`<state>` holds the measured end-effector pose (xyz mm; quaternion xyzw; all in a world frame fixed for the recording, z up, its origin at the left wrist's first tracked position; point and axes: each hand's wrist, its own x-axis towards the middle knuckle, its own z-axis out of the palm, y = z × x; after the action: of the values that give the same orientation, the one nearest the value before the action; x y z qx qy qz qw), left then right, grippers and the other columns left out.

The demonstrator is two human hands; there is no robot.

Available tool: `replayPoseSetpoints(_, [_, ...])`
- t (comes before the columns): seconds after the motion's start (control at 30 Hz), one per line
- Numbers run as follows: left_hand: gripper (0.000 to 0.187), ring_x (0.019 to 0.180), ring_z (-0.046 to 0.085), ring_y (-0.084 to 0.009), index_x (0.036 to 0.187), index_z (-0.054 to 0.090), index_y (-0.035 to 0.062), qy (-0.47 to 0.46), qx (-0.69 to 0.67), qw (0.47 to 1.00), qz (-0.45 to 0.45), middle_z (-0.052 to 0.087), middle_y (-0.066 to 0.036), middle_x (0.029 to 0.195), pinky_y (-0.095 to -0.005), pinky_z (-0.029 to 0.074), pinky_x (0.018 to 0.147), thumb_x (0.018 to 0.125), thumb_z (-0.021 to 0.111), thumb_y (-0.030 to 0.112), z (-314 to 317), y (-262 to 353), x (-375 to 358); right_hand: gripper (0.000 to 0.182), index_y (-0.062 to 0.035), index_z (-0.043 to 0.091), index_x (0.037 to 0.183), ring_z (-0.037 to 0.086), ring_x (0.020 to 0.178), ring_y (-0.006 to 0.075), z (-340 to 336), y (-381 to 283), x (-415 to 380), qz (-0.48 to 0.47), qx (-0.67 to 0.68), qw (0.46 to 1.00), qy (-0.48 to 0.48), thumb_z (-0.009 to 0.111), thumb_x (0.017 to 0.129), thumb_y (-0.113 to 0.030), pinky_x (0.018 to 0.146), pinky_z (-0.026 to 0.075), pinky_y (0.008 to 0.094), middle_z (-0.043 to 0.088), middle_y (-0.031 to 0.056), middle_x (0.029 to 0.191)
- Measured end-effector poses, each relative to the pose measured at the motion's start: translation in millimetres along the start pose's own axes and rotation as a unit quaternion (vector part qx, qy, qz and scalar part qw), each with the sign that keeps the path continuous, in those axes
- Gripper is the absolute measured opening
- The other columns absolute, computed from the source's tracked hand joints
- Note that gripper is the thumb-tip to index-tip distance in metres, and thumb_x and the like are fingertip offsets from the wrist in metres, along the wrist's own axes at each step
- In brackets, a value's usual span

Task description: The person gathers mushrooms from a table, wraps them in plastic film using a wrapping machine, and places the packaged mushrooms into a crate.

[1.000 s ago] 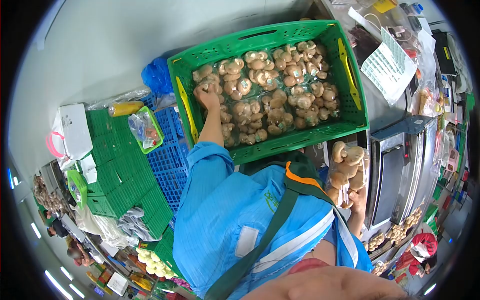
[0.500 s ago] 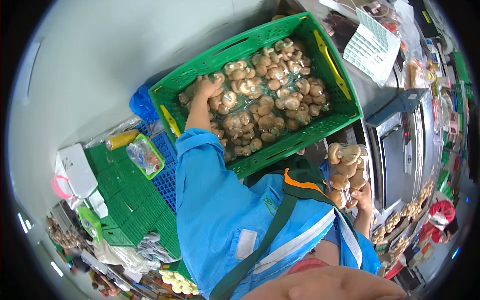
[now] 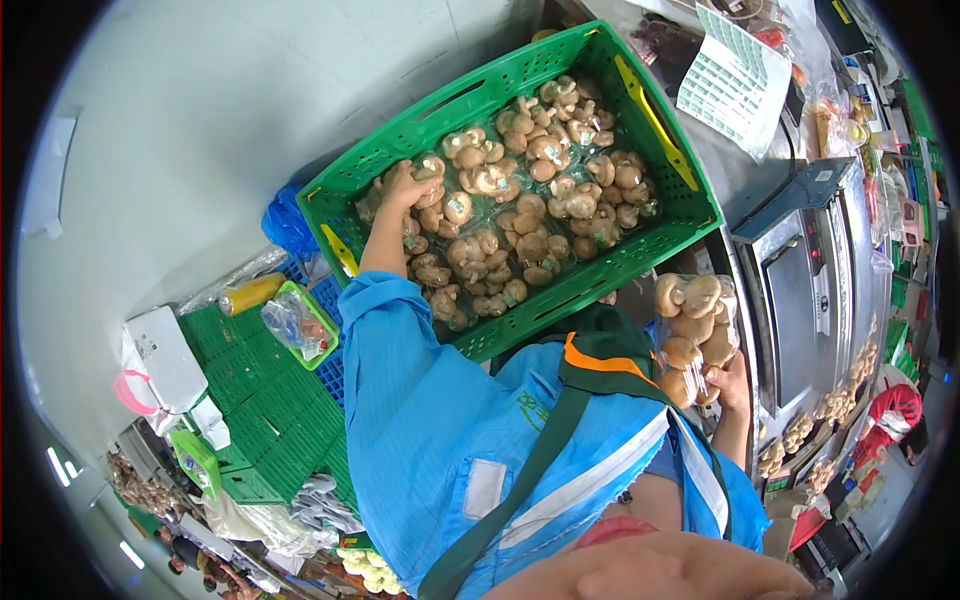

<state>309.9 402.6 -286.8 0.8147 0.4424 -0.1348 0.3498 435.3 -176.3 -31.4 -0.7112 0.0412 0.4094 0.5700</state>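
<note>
A green crate (image 3: 470,95) with yellow handles holds several clear plastic packs of brown mushrooms (image 3: 480,255). My left hand (image 3: 404,186) reaches into the crate's left end, its fingers curled over a mushroom pack (image 3: 430,210) there. Part of that pack is hidden by the hand. Beside my chest, outside the crate, my right hand (image 3: 732,380) grips the lower end of another wrapped mushroom pack (image 3: 697,325). Its mushrooms show through the clear film, caps and stems outward.
A metal machine with a dark panel (image 3: 795,320) stands to the right, near a printed sheet (image 3: 735,85). Green slatted crates (image 3: 250,390) and a green tray with plastic-wrapped items (image 3: 300,325) lie at the left. A blue bag (image 3: 288,222) sits by the wall.
My view has shifted slightly. The left hand stays at the crate's left end on a pack; the right hand still holds its mushroom pack, now turned a little more upright.
</note>
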Motion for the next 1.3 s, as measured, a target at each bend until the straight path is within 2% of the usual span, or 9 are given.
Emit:
replayPoseSetpoints(0.17, [0.055,0.113,0.047,-0.0302,0.121,0.045,0.0052,0.33,0.158,0.918,0.152,0.048,-0.014,0.123,-0.0405,0.039,0.094,0.077,0.066,0.03,42.1,24.0,-18.2,0.078,0.0019,0.05,0.111,0.057,0.084,0.0146,-15.8,-1.1,10.3,-0.005,0.0,1.0,-0.017,0.086,0.052,-0.033,0.075,0.047,0.0287,0.059,0.005,0.095])
replayPoseSetpoints(0.27, [0.053,0.112,0.048,-0.0251,0.127,0.036,0.0065,-0.055,-0.403,0.891,0.201,0.047,-0.014,0.124,-0.0398,0.042,0.09,0.084,0.06,0.026,65.0,134.2,-104.2,0.08,0.0029,0.046,0.118,0.056,0.093,0.0163,5.0,-25.8,38.9,-0.064,0.003,0.997,-0.038,0.084,0.056,-0.031,0.083,0.045,0.0304,0.058,0.0074,0.103])
replayPoseSetpoints(0.37, [0.102,0.117,0.045,-0.0241,0.142,0.009,0.0118,-0.374,-0.655,0.614,0.233,0.039,-0.012,0.133,-0.04,0.037,0.097,0.07,0.073,0.042,90.3,216.2,-193.6,0.084,0.0027,0.038,0.127,0.054,0.101,0.0181,47.5,-62.3,82.2,-0.086,-0.045,0.988,-0.124,0.081,0.062,-0.028,0.09,0.042,0.0324,0.055,0.009,0.112])
replayPoseSetpoints(0.53, [0.054,0.11,0.05,-0.0207,0.126,0.044,0.0089,-0.264,-0.782,0.565,-0.026,0.052,-0.005,0.12,-0.0371,0.043,0.092,0.084,0.059,0.04,119.4,256.3,-162.5,0.079,-0.0008,0.028,0.135,0.041,0.121,0.0319,87.4,-69.6,105.4,-0.268,-0.301,0.915,0.021,0.071,0.073,-0.025,0.101,0.032,0.0365,0.044,0.0196,0.127])
replayPoseSetpoints(0.77, [0.069,0.107,0.05,-0.0221,0.13,0.042,0.0114,-0.038,-0.645,0.762,0.031,0.049,-0.009,0.124,-0.0381,0.041,0.091,0.077,0.062,0.051,176.7,265.1,101.2,0.048,-0.0016,0.043,0.125,0.058,0.094,0.0166,-11.2,9.2,32.6,-0.093,-0.085,0.978,0.166,0.062,0.083,-0.016,0.083,0.047,0.0293,0.06,0.0117,0.103])
replayPoseSetpoints(0.83, [0.076,0.079,0.063,-0.0307,0.1,0.058,-0.006,0.128,-0.309,0.913,-0.234,0.063,-0.021,0.095,-0.0424,0.051,0.066,0.07,0.06,0.064,145.6,311.2,78.0,0.045,-0.0012,0.044,0.124,0.059,0.093,0.0168,-20.8,29.3,4.9,-0.041,-0.02,0.973,0.226,0.061,0.084,-0.014,0.082,0.047,0.0292,0.061,0.0119,0.101])
replayPoseSetpoints(0.9, [0.08,0.086,0.058,-0.0339,0.106,0.054,-0.0043,0.127,-0.258,0.944,-0.162,0.058,-0.024,0.102,-0.0448,0.049,0.072,0.07,0.058,0.066,147.0,305.7,83.5,0.044,-0.0009,0.046,0.122,0.059,0.093,0.0181,-33.0,62.6,-15.2,-0.045,0.02,0.958,0.284,0.061,0.083,-0.013,0.081,0.047,0.0296,0.062,0.0133,0.099])
replayPoseSetpoints(1.13, [0.096,0.103,0.049,-0.0477,0.126,0.042,-0.0035,0.382,-0.153,0.911,0.001,0.05,-0.031,0.113,-0.0532,0.041,0.089,0.065,0.06,0.069,118.4,304.0,49.4,0.023,-0.0001,0.061,0.101,0.061,0.078,0.0149,-140.3,183.9,-94.6,-0.085,0.116,0.781,0.608,0.062,0.08,-0.009,0.072,0.049,0.028,0.065,0.0073,0.088])
replayPoseSetpoints(1.3, [0.04,0.099,0.053,-0.0249,0.121,0.045,-0.0037,0.181,-0.391,0.822,0.373,0.052,-0.019,0.113,-0.0336,0.044,0.084,0.088,0.057,0.015,136.5,386.9,-74.9,0.031,-0.0043,0.061,0.104,0.063,0.088,0.0225,-286.3,234.4,-136.3,0.013,-0.044,0.644,0.764,0.062,0.077,-0.019,0.077,0.048,0.0327,0.064,0.0146,0.097])
